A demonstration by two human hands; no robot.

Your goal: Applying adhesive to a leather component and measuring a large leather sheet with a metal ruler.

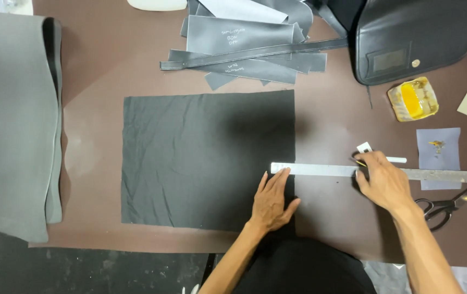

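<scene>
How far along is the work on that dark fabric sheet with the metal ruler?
Done: the dark fabric sheet lies spread flat on the brown table. In hand: the left hand presses the sheet's right edge, fingers touching the metal ruler, while the right hand holds the ruler down and pinches a small marking tool. Left: no drawn line or cut shows; the scissors lie untouched.

We see a dark charcoal square of creased fabric (200, 158) on a dull brown tabletop (108, 60). Across its edge lies a long silver-grey metal ruler (320, 170). The stacked cut leather strips (244, 46) are slate grey, the leather bag (415, 35) black. A small dish (413, 98) shows bright yellow inside. The folded foam sheet (10, 120) is plain mid-grey, and the scissors (445, 207) are black-handled.
</scene>
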